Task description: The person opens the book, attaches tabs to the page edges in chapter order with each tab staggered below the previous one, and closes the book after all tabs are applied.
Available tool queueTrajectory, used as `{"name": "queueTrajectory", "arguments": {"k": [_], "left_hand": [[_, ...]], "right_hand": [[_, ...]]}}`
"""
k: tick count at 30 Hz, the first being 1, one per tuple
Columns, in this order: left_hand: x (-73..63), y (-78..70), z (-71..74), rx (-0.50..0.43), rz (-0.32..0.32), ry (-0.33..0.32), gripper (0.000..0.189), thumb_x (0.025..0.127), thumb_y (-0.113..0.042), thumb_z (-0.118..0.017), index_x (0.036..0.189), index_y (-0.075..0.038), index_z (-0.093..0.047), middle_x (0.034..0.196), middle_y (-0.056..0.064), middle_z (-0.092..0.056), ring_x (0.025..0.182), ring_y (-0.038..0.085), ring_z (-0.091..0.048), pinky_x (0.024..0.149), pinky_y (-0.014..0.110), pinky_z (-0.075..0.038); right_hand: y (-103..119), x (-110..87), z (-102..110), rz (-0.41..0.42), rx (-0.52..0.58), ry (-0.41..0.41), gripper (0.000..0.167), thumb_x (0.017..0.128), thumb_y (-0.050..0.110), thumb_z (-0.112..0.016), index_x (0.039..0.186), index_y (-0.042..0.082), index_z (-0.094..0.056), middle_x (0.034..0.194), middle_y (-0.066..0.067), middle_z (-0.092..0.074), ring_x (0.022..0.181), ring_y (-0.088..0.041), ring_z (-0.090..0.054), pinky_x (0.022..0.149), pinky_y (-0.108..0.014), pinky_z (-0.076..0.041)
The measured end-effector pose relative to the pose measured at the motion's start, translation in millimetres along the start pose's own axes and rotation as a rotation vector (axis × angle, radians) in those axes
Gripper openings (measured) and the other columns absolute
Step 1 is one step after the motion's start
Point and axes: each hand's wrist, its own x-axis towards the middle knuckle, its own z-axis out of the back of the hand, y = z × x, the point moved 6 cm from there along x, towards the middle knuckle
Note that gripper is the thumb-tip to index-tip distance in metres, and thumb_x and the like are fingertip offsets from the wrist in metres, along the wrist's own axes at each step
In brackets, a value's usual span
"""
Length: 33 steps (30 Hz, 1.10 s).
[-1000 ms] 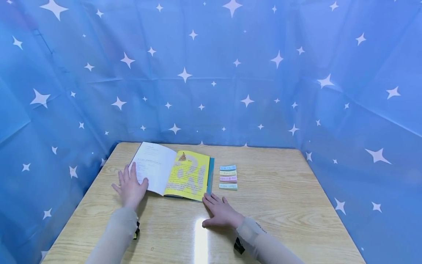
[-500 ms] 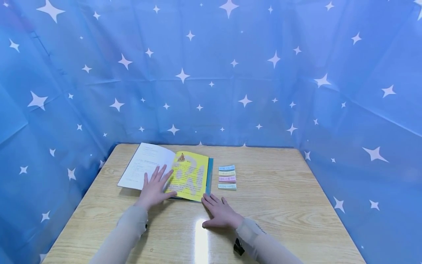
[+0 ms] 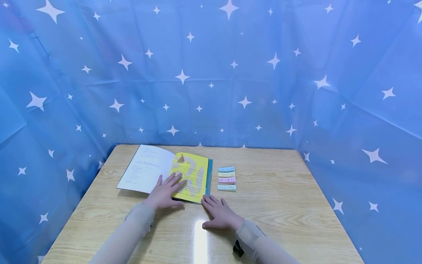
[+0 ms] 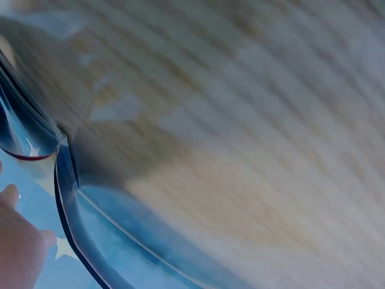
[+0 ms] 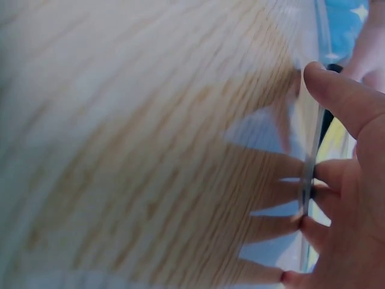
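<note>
An open book lies at the left of the table, its white left page (image 3: 145,168) and its yellow right page (image 3: 196,174) facing up. The yellow page carries dark text, a large grey shape and a small figure at the top. My left hand (image 3: 163,194) rests with spread, straight fingers over the lower inner part of the pages, hiding some of the fold. At the book's lower right corner, where a teal edge (image 3: 209,179) shows beneath the yellow page, my right hand (image 3: 220,213) lies flat with its fingertips at the corner.
Right of the book are several paper strips (image 3: 226,179) in blue, yellow, pink and green, with handwriting. They lie on the wooden table (image 3: 280,205). Blue cloth (image 3: 211,66) with white stars surrounds the back and sides.
My left hand has moved right from the white page's left edge, across the fold, onto the lower yellow page. The white page now lies spread further left. My right hand stays put.
</note>
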Motion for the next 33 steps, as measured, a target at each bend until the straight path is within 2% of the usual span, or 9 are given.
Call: {"name": "queueTrajectory", "arguments": {"k": [13,23,33], "left_hand": [[5.5,-6.4,-2.1,0.018,-0.027,-0.005,0.093,0.074,-0.075,-0.061,0.151,-0.030,-0.035,0.161,0.002,-0.018,0.147,0.026,-0.010,0.112,0.065,0.000],[7.6,-3.9,-2.1,0.027,0.002,-0.014,0.091,0.076,-0.074,-0.061,0.151,-0.028,-0.036,0.161,0.000,-0.018,0.147,0.024,-0.009,0.113,0.063,0.001],[6.7,-1.8,-2.4,0.033,0.011,-0.034,0.089,0.077,-0.073,-0.059,0.151,-0.028,-0.036,0.161,0.002,-0.018,0.147,0.025,-0.008,0.112,0.064,0.001]], "right_hand": [[-2.1,-2.1,-1.5,-0.008,-0.011,-0.001,0.088,0.086,0.059,-0.061,0.153,0.012,-0.029,0.160,-0.005,-0.019,0.145,-0.028,-0.019,0.112,-0.061,-0.018],[-2.5,-3.2,-1.0,-0.006,-0.002,-0.017,0.089,0.085,0.059,-0.063,0.153,0.012,-0.029,0.161,-0.009,-0.016,0.145,-0.029,-0.019,0.111,-0.061,-0.019],[-2.8,-4.5,-2.3,-0.035,0.026,0.017,0.093,0.085,0.060,-0.062,0.155,0.012,-0.023,0.162,-0.005,-0.012,0.146,-0.026,-0.015,0.113,-0.060,-0.017]]}}
